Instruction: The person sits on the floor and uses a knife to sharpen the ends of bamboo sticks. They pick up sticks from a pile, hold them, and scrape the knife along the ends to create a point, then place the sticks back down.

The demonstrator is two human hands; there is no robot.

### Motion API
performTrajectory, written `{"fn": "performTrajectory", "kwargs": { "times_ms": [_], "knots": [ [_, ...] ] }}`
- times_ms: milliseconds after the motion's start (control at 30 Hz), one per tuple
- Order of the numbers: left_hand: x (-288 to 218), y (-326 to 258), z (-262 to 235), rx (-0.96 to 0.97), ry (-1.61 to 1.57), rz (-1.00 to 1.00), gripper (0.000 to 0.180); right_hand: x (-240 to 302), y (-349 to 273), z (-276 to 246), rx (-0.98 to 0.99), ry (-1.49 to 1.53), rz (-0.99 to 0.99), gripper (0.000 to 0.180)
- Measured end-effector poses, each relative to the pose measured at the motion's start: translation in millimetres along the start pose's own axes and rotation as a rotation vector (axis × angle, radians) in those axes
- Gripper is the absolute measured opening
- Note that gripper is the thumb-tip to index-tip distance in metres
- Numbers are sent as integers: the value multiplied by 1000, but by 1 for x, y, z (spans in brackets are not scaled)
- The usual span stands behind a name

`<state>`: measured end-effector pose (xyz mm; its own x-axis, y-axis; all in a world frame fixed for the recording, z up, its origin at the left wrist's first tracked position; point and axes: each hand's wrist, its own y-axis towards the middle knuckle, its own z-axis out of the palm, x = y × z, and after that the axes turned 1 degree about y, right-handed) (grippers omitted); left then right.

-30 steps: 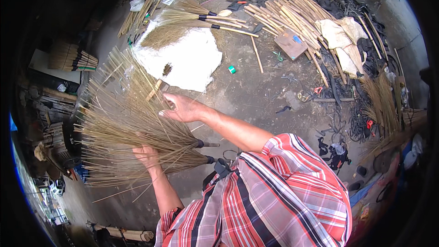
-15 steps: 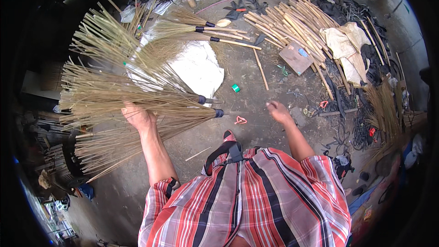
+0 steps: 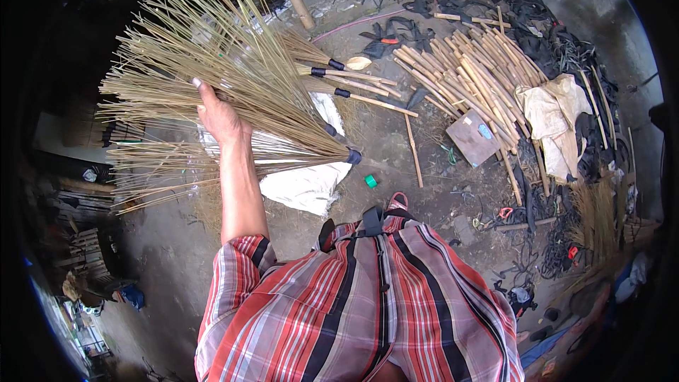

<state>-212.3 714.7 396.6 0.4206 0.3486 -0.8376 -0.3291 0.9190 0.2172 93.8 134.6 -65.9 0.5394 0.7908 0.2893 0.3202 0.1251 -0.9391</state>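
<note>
- Since the frame half a second ago, the straw bundles (image 3: 269, 110) have swung farther away, so their dark collars (image 3: 353, 156) now lie on the far side of the green roll (image 3: 370, 181), no longer nearer than it.
- The right hand, then seen over the floor at the right, is now out of view, so I cannot tell its state.
- The left hand (image 3: 225, 120) grips the bundles from the near side, its thumb lying along the stalks; its other fingers are hidden by the straw.
- The bundles lie across and beyond that hand: the loose ends fan out to the left and far side, while the stalks narrow toward the collars at its right.
- Below them a white sheet (image 3: 297, 194) is spread on the floor (image 3: 431, 201), partly covered from sight.
- Just beyond the collars, brooms with pale handles (image 3: 375, 102) point to the right.
- Farther right is a heap of wooden sticks (image 3: 470, 64), with a flat brown box (image 3: 472, 139) at its near edge and a beige cloth (image 3: 555, 124) to its right.
</note>
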Motion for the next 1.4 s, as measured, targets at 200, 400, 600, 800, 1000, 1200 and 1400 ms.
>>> {"fn": "performTrajectory", "kwargs": {
  "times_ms": [200,400,600,800,1000,1200,1400],
  "knots": [
    [69,105,75,-60,-2,3,56,261,12,3,-80,116,-360,41],
    [157,240,137,-119,-31,-42,61,414,14,25,-274,320,-535,39],
    [281,392,154,-134,153,-267,90,396,51,141,-294,488,-179,41],
    [422,523,121,-171,204,-533,78,394,50,282,-149,438,-31,42],
    [491,631,95,-82,143,-620,63,440,33,340,-191,375,-186,43],
    [496,717,116,-94,488,-679,72,430,-33,325,-378,334,-153,45],
    [456,695,120,-491,568,-197,92,430,-34,324,-594,-1,-235,45]
  ]
}}
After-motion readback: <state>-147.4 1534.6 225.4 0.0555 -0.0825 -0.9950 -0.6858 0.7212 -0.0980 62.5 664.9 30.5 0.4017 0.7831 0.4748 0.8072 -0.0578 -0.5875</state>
